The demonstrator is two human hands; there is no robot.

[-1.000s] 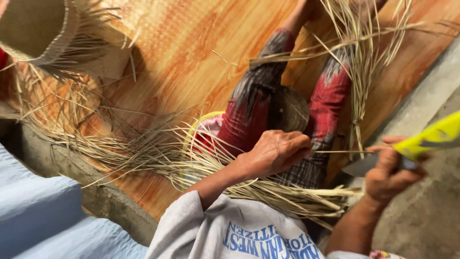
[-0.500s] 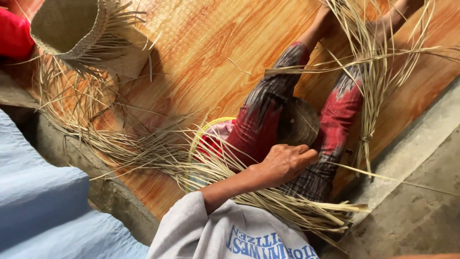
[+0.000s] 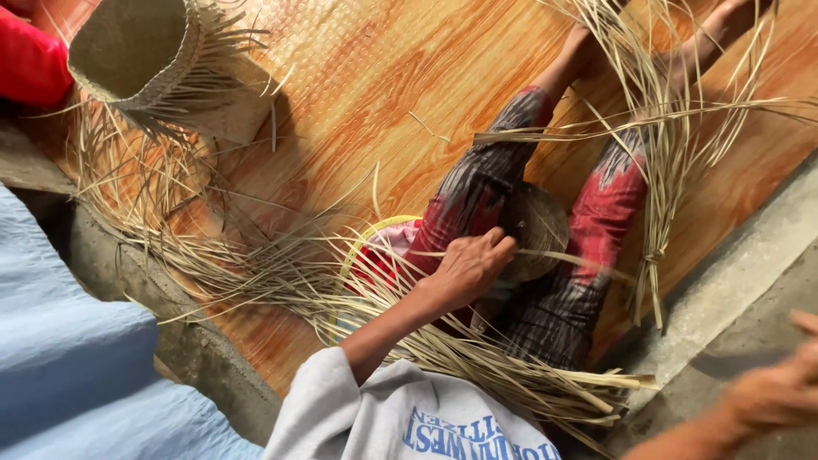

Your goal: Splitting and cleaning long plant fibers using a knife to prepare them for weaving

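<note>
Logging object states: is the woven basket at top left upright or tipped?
Tipped: the woven basket lies sideways, its empty mouth facing the camera.

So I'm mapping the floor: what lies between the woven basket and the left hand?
Head view: loose straw strips strewn over the wooden floor.

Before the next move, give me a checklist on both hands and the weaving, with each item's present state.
1. Left hand on the small round woven piece in the lap: ok, fingers rest at its edge.
2. Left hand's grip closed on a strip: cannot tell, fingers hide it.
3. Right hand steady and in view: not ok, blurred at the frame's lower right, off the work.
4. Right hand holding anything: cannot tell.
5. Loose straw strips within reach: ok, piled beside the left arm.
6. Tied straw bundle lies over the right leg: ok.
</note>
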